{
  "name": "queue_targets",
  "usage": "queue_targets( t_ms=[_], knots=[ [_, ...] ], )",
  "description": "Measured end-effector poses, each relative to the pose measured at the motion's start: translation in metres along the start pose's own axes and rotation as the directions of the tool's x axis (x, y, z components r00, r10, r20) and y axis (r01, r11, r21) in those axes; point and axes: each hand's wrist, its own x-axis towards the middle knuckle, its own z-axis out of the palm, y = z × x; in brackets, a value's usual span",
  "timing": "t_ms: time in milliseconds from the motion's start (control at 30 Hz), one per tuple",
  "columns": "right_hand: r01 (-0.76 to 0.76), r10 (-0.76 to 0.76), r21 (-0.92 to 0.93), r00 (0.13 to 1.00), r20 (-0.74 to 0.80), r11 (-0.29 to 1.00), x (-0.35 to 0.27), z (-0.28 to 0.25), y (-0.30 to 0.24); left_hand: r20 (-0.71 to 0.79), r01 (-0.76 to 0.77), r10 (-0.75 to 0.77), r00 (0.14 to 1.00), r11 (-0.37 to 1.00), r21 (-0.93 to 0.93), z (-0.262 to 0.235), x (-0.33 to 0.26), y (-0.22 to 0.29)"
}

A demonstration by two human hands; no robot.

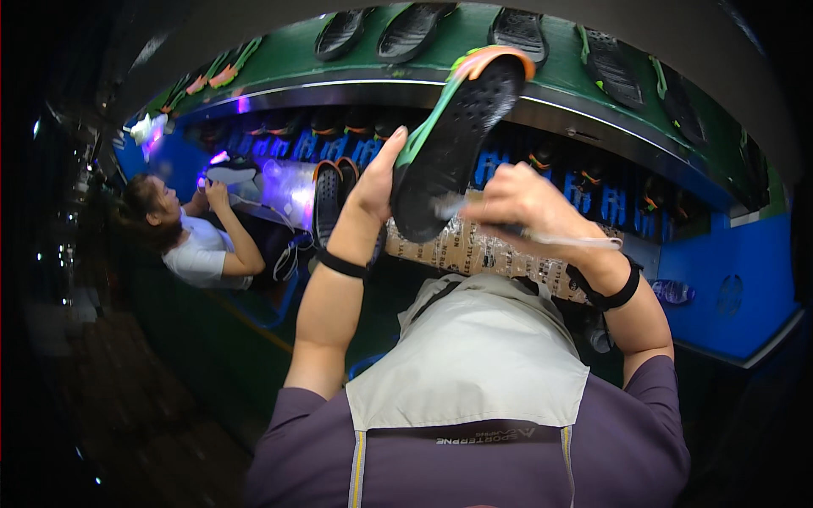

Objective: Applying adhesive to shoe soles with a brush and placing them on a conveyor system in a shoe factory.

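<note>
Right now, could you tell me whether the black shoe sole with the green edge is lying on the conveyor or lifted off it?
Lifted off: the left hand holds the black shoe sole with the green edge up, tread facing the camera.

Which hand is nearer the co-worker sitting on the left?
Left. The left hand, gripping the black shoe sole, is on the co-worker's side; the right hand, holding a thin tool, is farther away.

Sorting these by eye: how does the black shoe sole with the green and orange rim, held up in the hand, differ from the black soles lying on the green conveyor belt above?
The black shoe sole with green and orange rim is gripped by the left hand, tilted on edge; the black soles on the green conveyor belt lie flat, untouched. The right hand puts a thin brush to the held one only. Both show dark, textured undersides.
</note>
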Motion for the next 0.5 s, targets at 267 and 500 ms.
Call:
queue_targets(
  t_ms=[267, 500],
  knots=[
    [-0.285, 0.303, 0.114, 0.816, -0.492, 0.952, 0.01, -0.02, 0.02, -0.042, 0.005, -0.015, 0.999, 0.973, -0.23, 0.01, -0.035, -0.059],
    [0.006, -0.095, -0.264, 0.94, -0.328, 0.965, 0.03, 0.026, 0.03, -0.029, -0.039, 0.034, 0.999, 0.981, -0.188, 0.008, -0.043, -0.069]
  ],
)
